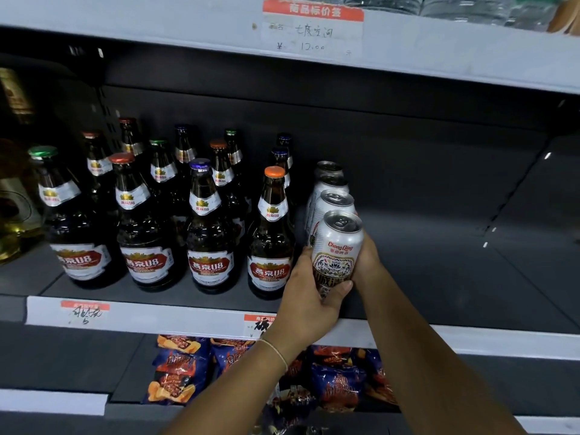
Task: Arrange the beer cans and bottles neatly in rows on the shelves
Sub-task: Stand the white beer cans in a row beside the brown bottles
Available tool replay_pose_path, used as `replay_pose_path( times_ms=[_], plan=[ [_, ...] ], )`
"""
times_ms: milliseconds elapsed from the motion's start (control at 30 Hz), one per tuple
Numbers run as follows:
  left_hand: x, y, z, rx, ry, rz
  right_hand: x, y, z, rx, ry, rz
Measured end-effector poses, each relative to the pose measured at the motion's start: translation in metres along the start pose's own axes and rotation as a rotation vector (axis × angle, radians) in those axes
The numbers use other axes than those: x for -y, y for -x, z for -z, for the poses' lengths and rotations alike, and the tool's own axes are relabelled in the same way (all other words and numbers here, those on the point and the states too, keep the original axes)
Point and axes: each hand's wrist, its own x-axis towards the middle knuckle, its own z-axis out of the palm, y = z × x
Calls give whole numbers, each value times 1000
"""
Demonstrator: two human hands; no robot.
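Both hands hold one silver Chong Qing beer can (336, 252) upright at the front of the dark middle shelf (439, 277). The left hand (309, 296) wraps its lower half from the left, thumb curled across the front of the label and fingertips behind; a thin bracelet (276, 351) circles that wrist. The right hand (368, 257) cups the can's right side, its fingers hidden behind the can, so how far they curl cannot be told. Directly behind this can, three more silver cans (332, 196) stand in a single file running toward the shelf's back wall. Just left of the held can stands the nearest Yanjing U8 beer bottle (271, 240), orange-capped, first of four front bottles, with further brown bottles (160, 171) ranked behind them. To the can's right the shelf is bare. Below the can, past the white price strip (157, 318), blue snack bags (179, 368) lie on the lower shelf.
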Motion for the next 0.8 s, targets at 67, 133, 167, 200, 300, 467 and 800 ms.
replay_pose_path(
  times_ms=[67, 133, 167, 200, 300, 467, 800],
  plan=[
    [1, 2, 1, 0, 2, 9, -2, 3, 6, -19, 26, 5],
    [4, 3, 2, -3, -9, 24, -5, 8, 16, -25, 107, 33],
    [6, 3, 2, 1, -23, 32, -7, 12, 23, -29, 174, 68],
    [8, 3, 2, 11, -40, 33, -10, 15, 30, -27, 228, 110],
    [13, 4, 4, 57, -104, 24, -17, 28, 52, 27, 302, 200],
    [17, 6, 4, 28, -184, 53, -24, 44, 72, 256, 449, 407],
    [8, 10, 0, -47, -213, 86, -27, 45, 71, 303, 526, 340]
  ],
)
